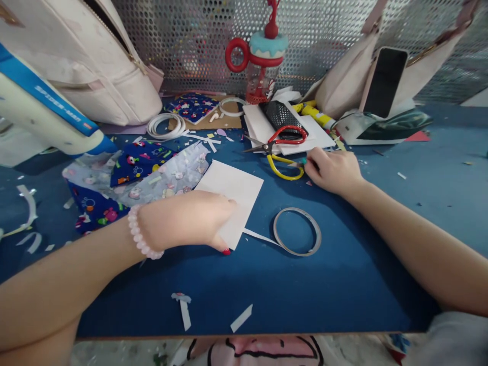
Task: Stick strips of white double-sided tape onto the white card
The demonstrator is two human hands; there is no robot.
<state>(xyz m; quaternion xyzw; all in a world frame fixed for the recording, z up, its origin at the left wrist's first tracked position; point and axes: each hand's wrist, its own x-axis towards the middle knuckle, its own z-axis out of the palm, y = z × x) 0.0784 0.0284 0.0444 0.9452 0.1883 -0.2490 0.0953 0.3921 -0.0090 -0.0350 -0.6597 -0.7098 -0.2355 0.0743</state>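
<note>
Desk (pixel 343 290) comes up deep plain blue on my monitor, so the plain white card (pixel 244 185) really pops. The scissors (pixel 268 148) are mismatched, one red handle loop and one yellow. Big fan of the navy sheet (pixel 147 161) with its multicolour cartoon print, and the pale greyish one (pixel 173 175) has little characters too. Bracelet (pixel 136 235) is pale pink. I'm also seeing red polish on the left hand (pixel 194 218) and what looks like a teal nail on the right hand (pixel 335 170).

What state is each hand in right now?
Left hand: closed on the white card.
Right hand: fingers curled at the scissors; whether it grips them cannot be told.
</note>
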